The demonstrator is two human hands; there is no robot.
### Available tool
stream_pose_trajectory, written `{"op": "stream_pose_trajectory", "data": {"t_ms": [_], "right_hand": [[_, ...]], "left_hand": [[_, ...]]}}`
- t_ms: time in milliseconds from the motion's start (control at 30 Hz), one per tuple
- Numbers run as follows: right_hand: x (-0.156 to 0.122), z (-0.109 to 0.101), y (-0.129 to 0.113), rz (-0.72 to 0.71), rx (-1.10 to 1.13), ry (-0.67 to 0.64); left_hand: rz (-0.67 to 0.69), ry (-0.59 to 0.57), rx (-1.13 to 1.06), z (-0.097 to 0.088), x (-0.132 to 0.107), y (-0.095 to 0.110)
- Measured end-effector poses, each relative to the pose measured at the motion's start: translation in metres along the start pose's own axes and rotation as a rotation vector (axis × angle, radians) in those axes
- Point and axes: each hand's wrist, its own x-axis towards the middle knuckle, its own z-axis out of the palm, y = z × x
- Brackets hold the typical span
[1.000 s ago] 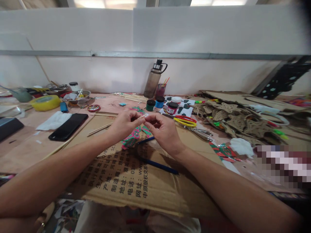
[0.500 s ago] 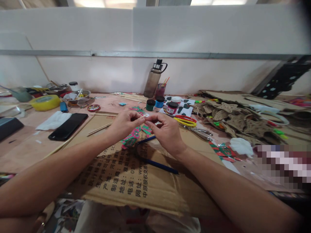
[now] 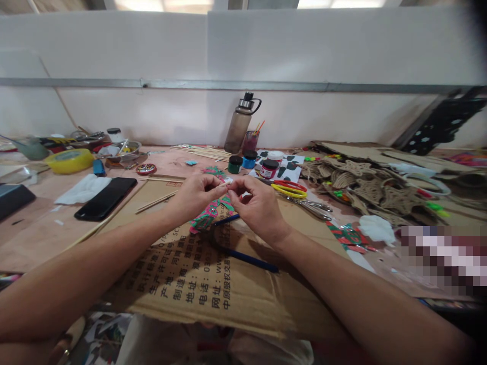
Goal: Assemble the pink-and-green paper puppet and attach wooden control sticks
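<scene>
I see a tiny piece, pale with a bit of pink. It is too small for me to tell what it is. It is up in the air, pinched between the fingertips of my left hand and my right hand. Right under it lies a pink and green paper shape, flat on the brown cardboard, partly hidden by my hands.

Right hand nearer left hand
</scene>
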Motion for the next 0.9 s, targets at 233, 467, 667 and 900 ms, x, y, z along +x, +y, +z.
{"op": "stream_pose_trajectory", "data": {"t_ms": [233,467,667,900], "right_hand": [[0.0001,0.0009,0.0008,0.007,0.038,-0.032],[-0.0022,0.0008,0.0012,0.028,0.080,-0.033],[-0.0011,-0.0001,-0.0025,0.050,0.103,-0.050],[0.0006,-0.0034,-0.0011,0.238,0.291,-0.082]], "left_hand": [[0.000,-0.026,-0.020,0.0011,0.0002,0.0005],[-0.003,-0.016,-0.006,0.0028,0.0004,-0.0032],[0.024,0.003,0.006,0.0036,-0.0014,-0.0009],[0.168,0.026,0.106,0.0014,-0.0033,-0.0038]]}}
